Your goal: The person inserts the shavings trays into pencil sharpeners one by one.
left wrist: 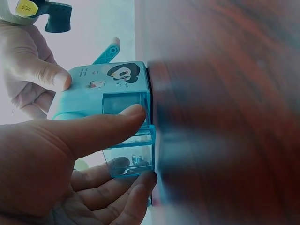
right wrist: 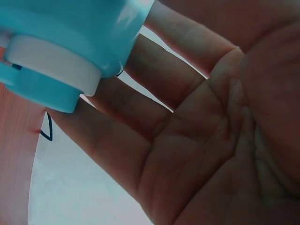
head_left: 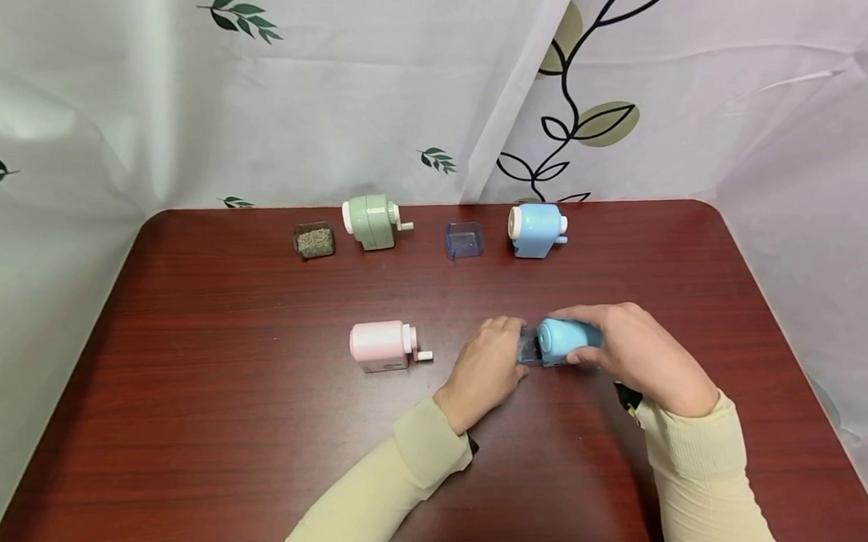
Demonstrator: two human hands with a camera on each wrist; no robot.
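Observation:
A bright blue hand-crank pencil sharpener with a panda picture on its side stands on the table, right of centre. My right hand holds its body, thumb on the near side and fingers on the far side. Its see-through blue shavings drawer sticks partly out of the base on the left. My left hand pinches that drawer between thumb and fingers. In the left wrist view the sharpener's crank points away from the drawer. The right wrist view shows the sharpener's white ring against my fingers.
A pink sharpener lies left of my hands. Along the back edge stand a green sharpener, a lighter blue sharpener, a small drawer with grey-brown shavings and a clear bluish drawer. A white curtain hangs behind the table.

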